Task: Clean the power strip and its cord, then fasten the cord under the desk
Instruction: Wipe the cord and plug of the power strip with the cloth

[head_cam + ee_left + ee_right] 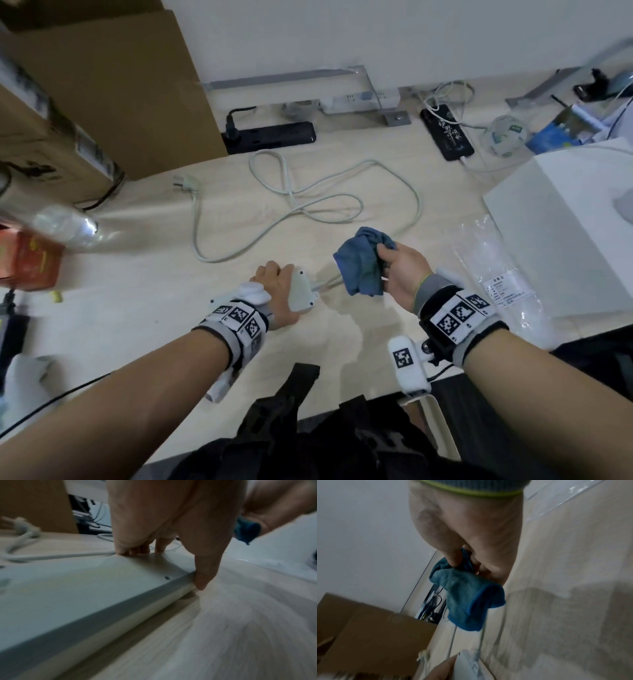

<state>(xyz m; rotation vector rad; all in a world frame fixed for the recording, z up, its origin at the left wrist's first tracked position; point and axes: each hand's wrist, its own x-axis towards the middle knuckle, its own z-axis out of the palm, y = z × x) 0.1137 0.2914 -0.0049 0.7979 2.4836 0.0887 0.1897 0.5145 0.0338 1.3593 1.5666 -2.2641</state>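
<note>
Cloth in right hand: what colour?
Blue; the cloth shows best in the right wrist view, pinched by the right hand.

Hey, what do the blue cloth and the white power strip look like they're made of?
Cloth: probably microfibre, matte, with fine ribbing and a stitched hem; it bunches softly in the right hand.
Power strip: likely hard moulded plastic, smooth satin off-white, with crisp edges and a recessed screw hole; the left hand holds it.

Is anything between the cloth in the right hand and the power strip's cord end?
Nothing visible. The blue cloth in the right hand hangs just right of the power strip, which the left hand grips; only the cord spans the gap.
</note>
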